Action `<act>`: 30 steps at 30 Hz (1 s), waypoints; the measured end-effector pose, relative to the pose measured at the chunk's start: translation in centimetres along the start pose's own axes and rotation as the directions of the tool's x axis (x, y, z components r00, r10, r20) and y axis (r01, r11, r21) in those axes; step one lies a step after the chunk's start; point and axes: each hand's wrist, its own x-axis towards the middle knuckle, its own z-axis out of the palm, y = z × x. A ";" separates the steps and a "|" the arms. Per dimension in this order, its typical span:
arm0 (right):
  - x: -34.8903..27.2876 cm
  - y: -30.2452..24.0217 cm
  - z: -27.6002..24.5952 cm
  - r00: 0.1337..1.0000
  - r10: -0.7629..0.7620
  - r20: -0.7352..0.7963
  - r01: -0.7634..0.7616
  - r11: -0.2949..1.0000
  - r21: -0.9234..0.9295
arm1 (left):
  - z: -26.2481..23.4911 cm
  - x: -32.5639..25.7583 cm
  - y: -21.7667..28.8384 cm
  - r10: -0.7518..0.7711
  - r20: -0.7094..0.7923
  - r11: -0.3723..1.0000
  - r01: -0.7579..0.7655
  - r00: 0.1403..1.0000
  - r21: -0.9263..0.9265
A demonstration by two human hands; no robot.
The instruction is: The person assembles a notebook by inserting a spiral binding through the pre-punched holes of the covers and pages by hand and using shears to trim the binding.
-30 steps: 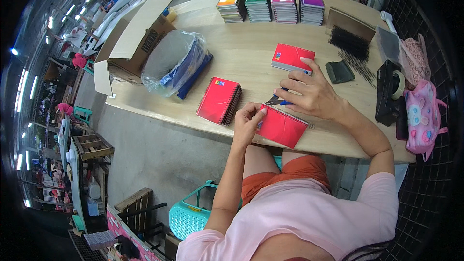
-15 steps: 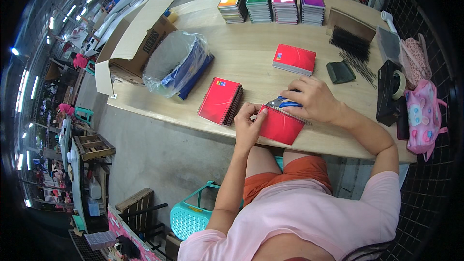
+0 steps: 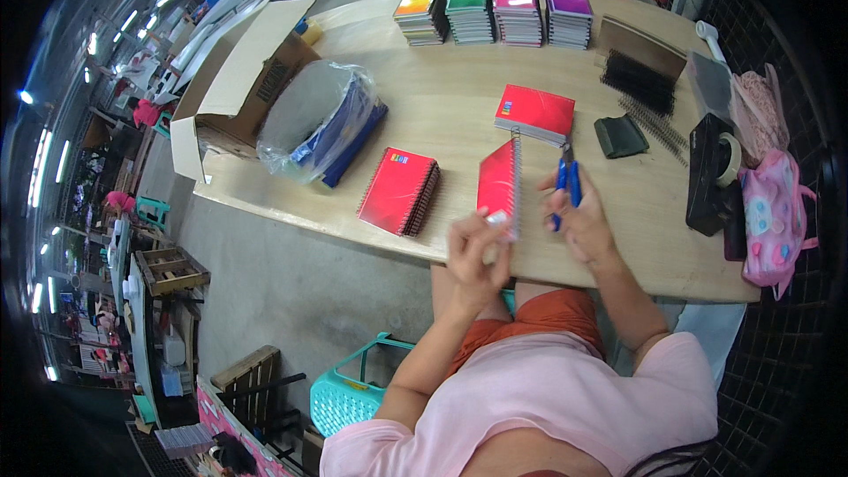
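A red spiral notebook [image 3: 497, 178] stands tilted over the table's near side, its wire coil running lengthwise along the right edge. My left hand [image 3: 478, 252] pinches its lower end, slightly blurred by motion. To the right, my right hand [image 3: 583, 221] grips blue-handled pliers [image 3: 575, 182], jaws pointing away from me and apart from the coil. A stack of red spiral notebooks [image 3: 399, 190] lies left of my left hand. Beyond the pliers is a pile of red-covered notebooks [image 3: 535, 112] with no coil visible on it.
Yellow, green, pink and purple notebook stacks [image 3: 518, 13] line the far edge. An open carton [image 3: 243, 93] and a plastic-wrapped blue pack [image 3: 353, 128] stand left. Loose black coils [image 3: 639, 79], a dark green pouch [image 3: 621, 136], a tape dispenser [image 3: 711, 172] and a pink bag [image 3: 770, 221] are right.
The notebook has turned from lying slanted with its coil on the far side to upright, coil on the right. My right hand has drawn the pliers away from the coil, rightward and nearer me.
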 end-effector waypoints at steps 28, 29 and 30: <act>3.7 -5.7 0.6 0.623 -0.303 0.721 0.657 -0.297 -0.693 | -2.4 4.9 -2.3 -0.315 0.620 0.692 0.621 0.718 -0.368; 3.8 -5.5 0.7 0.610 -0.299 0.733 0.664 -0.311 -0.680 | -2.5 4.8 -2.3 -0.316 0.621 0.692 0.622 0.718 -0.367; 3.9 -5.4 0.7 0.597 -0.296 0.746 0.671 -0.324 -0.666 | -2.6 4.8 -2.4 -0.314 0.623 0.699 0.618 0.717 -0.360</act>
